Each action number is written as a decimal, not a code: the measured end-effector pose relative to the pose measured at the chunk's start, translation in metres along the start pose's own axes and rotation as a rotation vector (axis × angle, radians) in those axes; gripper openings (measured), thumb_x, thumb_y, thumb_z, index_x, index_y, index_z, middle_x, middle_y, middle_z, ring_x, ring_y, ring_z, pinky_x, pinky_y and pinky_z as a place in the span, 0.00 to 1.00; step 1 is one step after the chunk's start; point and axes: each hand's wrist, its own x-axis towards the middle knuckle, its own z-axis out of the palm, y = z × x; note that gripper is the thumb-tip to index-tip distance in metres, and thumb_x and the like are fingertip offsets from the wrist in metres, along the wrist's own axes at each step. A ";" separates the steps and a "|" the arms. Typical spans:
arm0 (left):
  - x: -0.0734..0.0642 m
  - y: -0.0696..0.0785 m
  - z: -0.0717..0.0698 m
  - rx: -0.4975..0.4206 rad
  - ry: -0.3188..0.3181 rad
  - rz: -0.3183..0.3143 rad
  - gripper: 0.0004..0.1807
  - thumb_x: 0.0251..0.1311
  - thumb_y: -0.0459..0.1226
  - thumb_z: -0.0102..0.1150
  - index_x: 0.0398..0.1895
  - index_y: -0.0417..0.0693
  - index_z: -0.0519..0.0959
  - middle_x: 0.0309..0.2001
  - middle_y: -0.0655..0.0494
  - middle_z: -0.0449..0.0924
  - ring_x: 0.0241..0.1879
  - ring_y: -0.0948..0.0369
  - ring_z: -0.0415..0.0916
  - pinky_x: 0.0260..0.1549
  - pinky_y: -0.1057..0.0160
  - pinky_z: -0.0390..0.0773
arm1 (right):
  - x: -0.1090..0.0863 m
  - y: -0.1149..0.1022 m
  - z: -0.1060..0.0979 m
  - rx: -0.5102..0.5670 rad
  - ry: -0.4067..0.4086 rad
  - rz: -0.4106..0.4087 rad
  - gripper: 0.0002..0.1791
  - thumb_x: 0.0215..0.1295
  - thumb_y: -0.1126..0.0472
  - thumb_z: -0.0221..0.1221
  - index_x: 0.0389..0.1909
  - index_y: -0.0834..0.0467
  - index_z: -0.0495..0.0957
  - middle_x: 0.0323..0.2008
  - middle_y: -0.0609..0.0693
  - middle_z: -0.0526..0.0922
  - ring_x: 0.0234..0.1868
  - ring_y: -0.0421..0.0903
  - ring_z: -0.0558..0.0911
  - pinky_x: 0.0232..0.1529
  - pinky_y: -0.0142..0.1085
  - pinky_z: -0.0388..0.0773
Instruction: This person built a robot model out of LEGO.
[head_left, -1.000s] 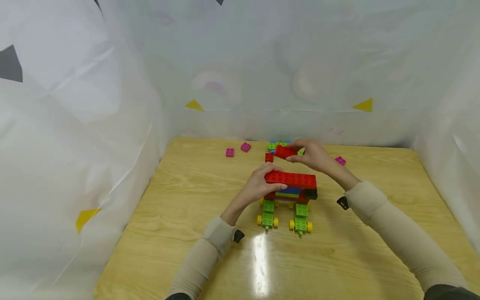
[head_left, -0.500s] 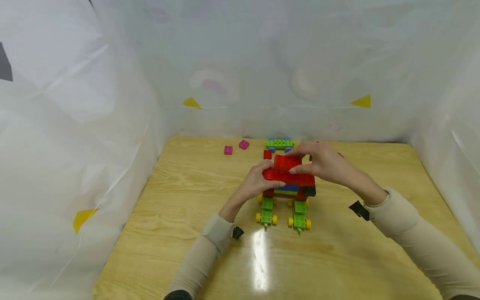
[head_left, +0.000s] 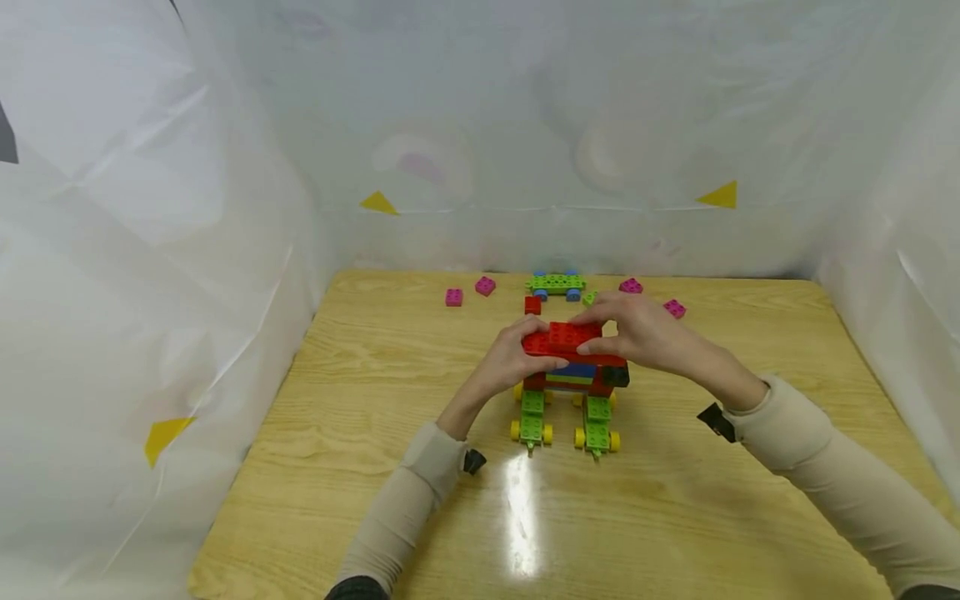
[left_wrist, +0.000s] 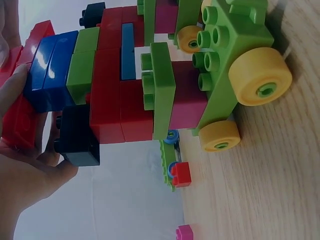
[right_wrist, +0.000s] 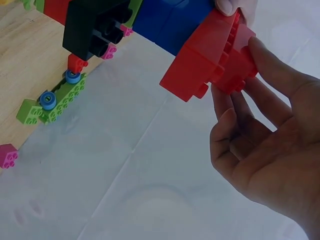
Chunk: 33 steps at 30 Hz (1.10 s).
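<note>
Fingertips point(head_left: 592, 346) of my right hand point(head_left: 647, 331) are pinching a small red brick point(head_left: 566, 335) against the long red brick point(head_left: 600, 360) my left hand point(head_left: 506, 361) is gripping; 2 wheeled bases point(head_left: 597, 425) are standing below my hands.

Head view: left sleeve point(head_left: 393, 525), at seven o'clock, is beige, close-fitting, creased. Left cuff point(head_left: 435, 452) is bulky, with a small black angular piece point(head_left: 474, 461) on its three o'clock side. Right sleeve point(head_left: 843, 479), at four o'clock, matches in beige; right cuff point(head_left: 786, 423) carries its own black fitting point(head_left: 717, 422) at nine o'clock. Dark material point(head_left: 358, 588) edges each sleeve's lower end.
</note>
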 end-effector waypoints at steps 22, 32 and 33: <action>-0.001 0.000 0.000 0.034 0.006 0.001 0.18 0.57 0.41 0.68 0.47 0.44 0.75 0.46 0.54 0.73 0.38 0.59 0.73 0.35 0.66 0.77 | 0.003 -0.001 0.001 -0.052 -0.029 -0.009 0.17 0.53 0.58 0.72 0.43 0.60 0.86 0.33 0.48 0.82 0.27 0.40 0.72 0.28 0.34 0.72; -0.001 0.000 0.000 0.054 0.002 0.011 0.18 0.58 0.41 0.67 0.47 0.44 0.75 0.45 0.54 0.73 0.37 0.59 0.73 0.34 0.67 0.77 | 0.005 -0.008 -0.003 -0.052 -0.067 0.011 0.17 0.55 0.56 0.70 0.43 0.61 0.86 0.33 0.49 0.80 0.26 0.41 0.71 0.26 0.35 0.71; -0.001 0.001 0.000 0.052 0.000 0.012 0.18 0.58 0.41 0.67 0.47 0.44 0.75 0.45 0.53 0.73 0.37 0.59 0.73 0.34 0.67 0.77 | 0.005 -0.008 -0.003 -0.053 -0.069 0.016 0.17 0.55 0.56 0.70 0.43 0.61 0.86 0.33 0.49 0.80 0.26 0.41 0.71 0.26 0.35 0.71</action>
